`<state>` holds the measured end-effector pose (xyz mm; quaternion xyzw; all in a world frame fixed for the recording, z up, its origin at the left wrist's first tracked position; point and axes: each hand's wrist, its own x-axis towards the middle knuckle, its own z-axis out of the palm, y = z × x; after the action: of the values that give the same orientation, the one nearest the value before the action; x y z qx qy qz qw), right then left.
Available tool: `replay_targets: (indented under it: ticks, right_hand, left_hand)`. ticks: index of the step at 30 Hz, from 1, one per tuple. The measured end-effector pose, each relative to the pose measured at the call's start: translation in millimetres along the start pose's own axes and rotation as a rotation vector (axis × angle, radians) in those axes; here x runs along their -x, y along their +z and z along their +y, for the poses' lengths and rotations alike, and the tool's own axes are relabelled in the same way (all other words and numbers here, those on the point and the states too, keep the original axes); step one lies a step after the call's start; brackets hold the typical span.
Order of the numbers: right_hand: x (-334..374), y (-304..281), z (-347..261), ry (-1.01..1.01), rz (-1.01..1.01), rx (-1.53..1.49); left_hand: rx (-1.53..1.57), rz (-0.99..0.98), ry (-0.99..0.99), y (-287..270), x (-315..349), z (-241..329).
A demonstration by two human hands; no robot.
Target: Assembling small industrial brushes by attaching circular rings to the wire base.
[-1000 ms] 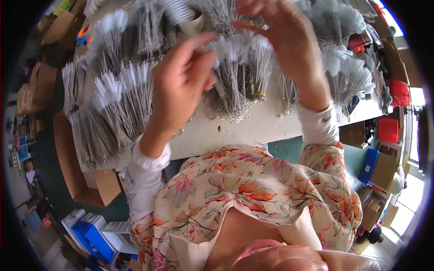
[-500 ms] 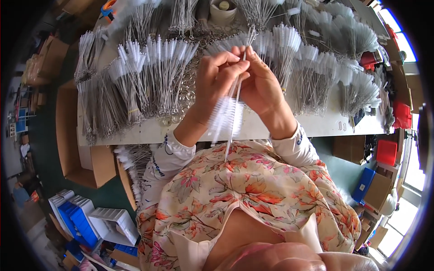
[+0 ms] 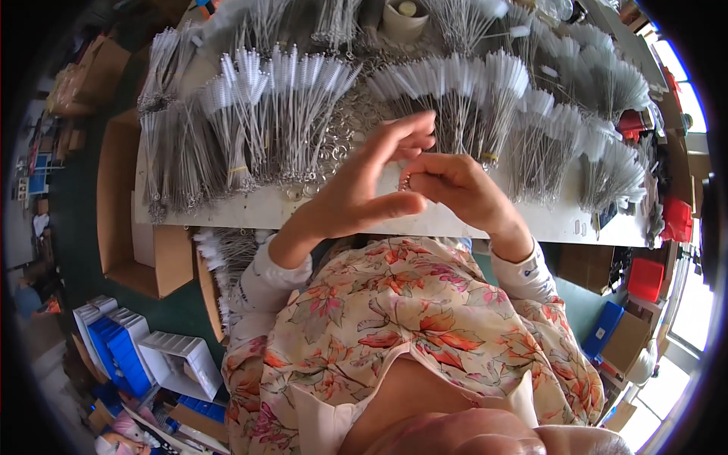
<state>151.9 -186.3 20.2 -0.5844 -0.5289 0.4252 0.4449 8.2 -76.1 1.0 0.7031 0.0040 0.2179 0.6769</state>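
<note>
I see a long white bench (image 3: 356, 216) covered in thin wire brushes with fluffy white tips (image 3: 288, 114) and silver stems. The cream blouse (image 3: 425, 318) has orange and pink flowers with green leaves. The floor is dark green (image 3: 83, 250). There are brown cardboard boxes (image 3: 125, 220), blue and white plastic trays (image 3: 121, 349) and a red box (image 3: 646, 279).

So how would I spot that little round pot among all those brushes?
Start at the long white table covered in fanned bundles of wire brushes. Follow it to the far edge, near the top middle of the view. There stands a small cream tub, the only squat, solid, round thing among the thin bristly stems.
</note>
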Motion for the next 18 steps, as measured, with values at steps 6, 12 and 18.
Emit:
replay_targets:
  ticks: [6,12,18]
  right_hand:
    - [18,-8,-10,0.323,-0.332,-0.281]
    - [41,-18,30,0.479,-0.513,-0.591]
    - [75,-34,63,0.119,0.027,0.748]
  left_hand:
    - [-0.546,-0.071,0.422,2,13,12]
    - [-0.681,-0.066,0.658,38,28,-16]
    - [-1.214,0.174,0.159,-23,-7,-66]
